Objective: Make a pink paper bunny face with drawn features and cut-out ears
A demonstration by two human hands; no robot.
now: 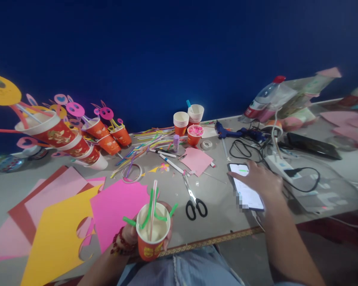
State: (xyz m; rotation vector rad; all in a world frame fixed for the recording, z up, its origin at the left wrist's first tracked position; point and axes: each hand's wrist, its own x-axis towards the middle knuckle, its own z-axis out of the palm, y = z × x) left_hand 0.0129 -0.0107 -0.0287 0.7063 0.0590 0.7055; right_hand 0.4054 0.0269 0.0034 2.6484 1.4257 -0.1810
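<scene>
The left hand (pixel 131 232) is wrapped around a red paper cup (pixel 150 250), its fingers curled about the wall, fingertips showing on the far side; the cup stands just left of the scissors (pixel 193 197) and nearer the body. The right hand (pixel 262 180) is loosely spread, holding nothing, and lies over the phone (pixel 252 198) to the right of the scissors, thumb reaching across the lit screen; whether the thumb presses the glass I cannot tell. The held cup is round and tapered, with a smooth white inside, a rolled pale rim and gold print on its red wall. Bent, fuzzy-looking green strips (pixel 150 208) hook over the rim on both sides, and a slim white straw (pixel 154 202) with a reddish stripe rises from inside. The scissors have bright metal blades and black looped handles. Left of them lie a flat magenta sheet (pixel 119 206) and, farther left, a yellow sheet (pixel 61 222) with rounded bites cut from its edge. Beyond the scissors are a torn-edged pink paper (pixel 197 161), a purple glue stick (pixel 176 143) and a white tape roll (pixel 207 144). The held cup sits directly within the left hand's grasp, well apart from the right hand, with the scissors between.
</scene>
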